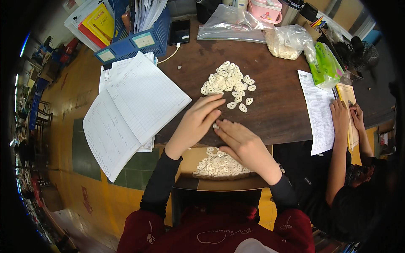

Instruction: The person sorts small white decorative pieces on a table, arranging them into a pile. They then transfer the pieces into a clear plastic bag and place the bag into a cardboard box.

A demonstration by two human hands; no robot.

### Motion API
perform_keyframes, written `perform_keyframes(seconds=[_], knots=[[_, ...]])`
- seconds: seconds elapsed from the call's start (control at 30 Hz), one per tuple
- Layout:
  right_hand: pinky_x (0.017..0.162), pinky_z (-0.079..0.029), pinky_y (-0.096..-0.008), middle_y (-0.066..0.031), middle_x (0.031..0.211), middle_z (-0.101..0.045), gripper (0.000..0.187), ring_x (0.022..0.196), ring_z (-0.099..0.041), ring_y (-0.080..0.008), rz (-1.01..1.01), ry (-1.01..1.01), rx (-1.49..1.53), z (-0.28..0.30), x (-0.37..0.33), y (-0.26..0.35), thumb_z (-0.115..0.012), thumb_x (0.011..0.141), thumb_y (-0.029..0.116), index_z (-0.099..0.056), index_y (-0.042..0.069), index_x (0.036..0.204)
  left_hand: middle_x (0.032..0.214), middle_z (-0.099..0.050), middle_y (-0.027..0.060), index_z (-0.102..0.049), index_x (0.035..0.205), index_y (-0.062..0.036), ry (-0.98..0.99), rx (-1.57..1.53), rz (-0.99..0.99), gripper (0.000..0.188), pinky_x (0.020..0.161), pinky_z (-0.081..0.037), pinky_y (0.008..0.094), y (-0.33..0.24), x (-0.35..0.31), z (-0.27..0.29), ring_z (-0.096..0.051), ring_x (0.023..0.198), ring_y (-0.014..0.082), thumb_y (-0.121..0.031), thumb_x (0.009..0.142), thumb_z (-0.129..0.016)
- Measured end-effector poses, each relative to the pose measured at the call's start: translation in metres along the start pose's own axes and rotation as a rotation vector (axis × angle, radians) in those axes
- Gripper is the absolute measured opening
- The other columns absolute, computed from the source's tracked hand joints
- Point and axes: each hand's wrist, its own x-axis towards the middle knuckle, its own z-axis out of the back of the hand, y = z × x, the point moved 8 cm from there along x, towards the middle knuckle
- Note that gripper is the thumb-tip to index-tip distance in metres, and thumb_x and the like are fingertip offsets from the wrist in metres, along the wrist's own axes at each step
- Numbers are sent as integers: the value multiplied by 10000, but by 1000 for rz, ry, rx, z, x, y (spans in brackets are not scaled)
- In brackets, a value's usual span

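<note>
A loose pile of small white oval pieces with two holes each lies on the dark wooden table. My left hand is at the near side of the pile, open, its stretched fingers pointing right and touching the pile's lower edge. My right hand is near the table's front edge, fingers stretched and close together, pointing left. Next to its fingertips a single white piece shows, close to my left thumb. Below the edge, partly hidden by my right hand, an open cardboard box holds many more such pieces.
An open notebook lies left, by a blue file basket and a phone. Plastic bags and a pink container stand at the back. On the right, another person's hands rest near a printed sheet.
</note>
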Motion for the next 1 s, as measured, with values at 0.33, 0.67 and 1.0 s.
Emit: perform_keyframes(seconds=[0.33, 0.67, 1.0], knots=[[1148, -442, -471, -135, 1443, -610, 462, 1346, -573, -315, 5, 122, 359, 32, -40, 14, -739, 895, 209, -672, 59, 1328, 1483, -583, 92, -574, 1446, -80, 250, 177, -52, 442, 1219, -336, 453, -7, 6, -34, -512, 1406, 294, -248, 1037, -590], [1133, -455, -443, -154, 1435, -604, 477, 1342, -570, -316, -97, -42, -56, 17, 5, -32, -735, 909, 223, -645, 39, 1340, 1483, -557, 177, -585, 1403, -9, -94, -57, -6, 384, 1161, -391, 416, 1, 4, 5, -471, 1430, 358, -177, 1058, -565], [1146, -456, -416, -108, 1438, -619, 455, 1359, -568, -267, -28, 192, 138, 16, -50, 23, -740, 907, 255, -678, 63, 1315, 1623, -417, 93, -512, 1508, -103, 32, 595, -24, 547, 1221, -297, 496, 5, -4, -25, -381, 1499, 312, -375, 1037, -571]])
